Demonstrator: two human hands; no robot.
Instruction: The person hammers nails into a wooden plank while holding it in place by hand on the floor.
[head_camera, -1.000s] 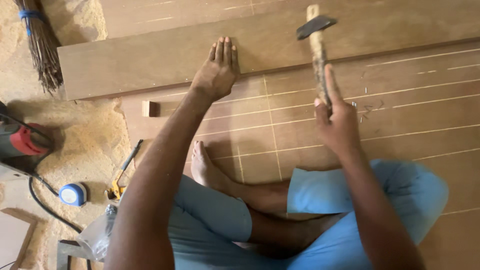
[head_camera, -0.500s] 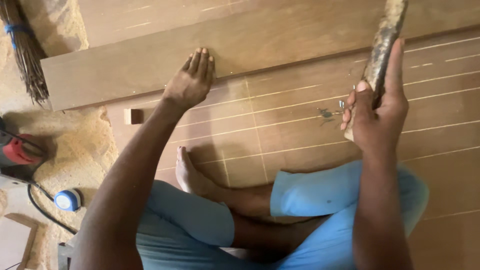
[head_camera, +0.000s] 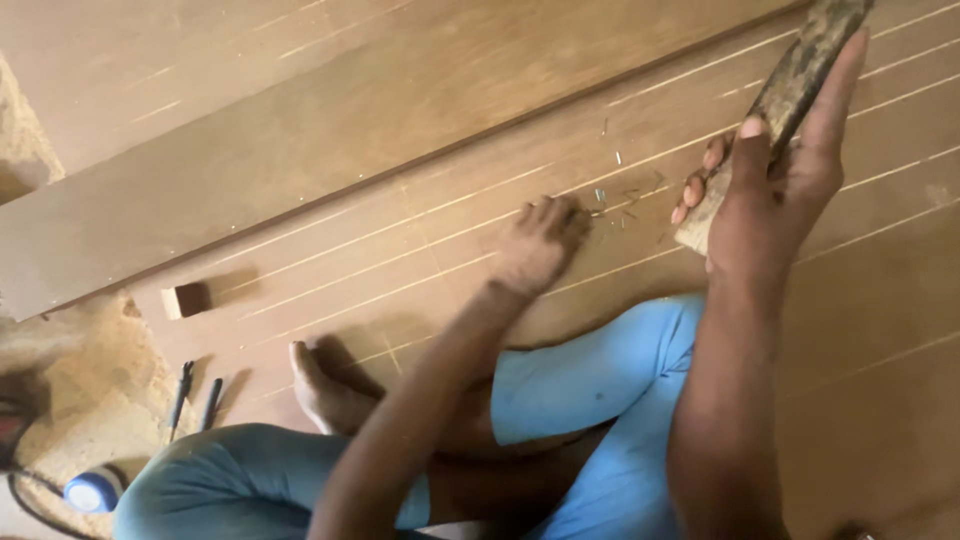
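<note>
The hammer (head_camera: 790, 95) sits in the right hand (head_camera: 775, 190), whose fingers are clenched around the low end of its rough, dark-stained wooden handle; the head is out of view past the top edge. The handle looks stiff and coarse, so it should grip well, and held this far down the weight probably pulls forward at the hidden head.

Just left of the hammer's butt lie small nails (head_camera: 612, 195), thin, light and metallic, scattered on the panel (head_camera: 400, 250). They are likely fiddly and best pinched one at a time. The left hand (head_camera: 540, 245) reaches to them, fingers curled down at the pile; whether it has one pinched I cannot tell, as it is blurred.

The panel is flat, smooth brown board scored with pale lines. Up and left of the hammer a long plank (head_camera: 300, 150) lies across it. Far left of the hammer sit a small wood block (head_camera: 178, 300) and sawdust (head_camera: 80, 410).
</note>
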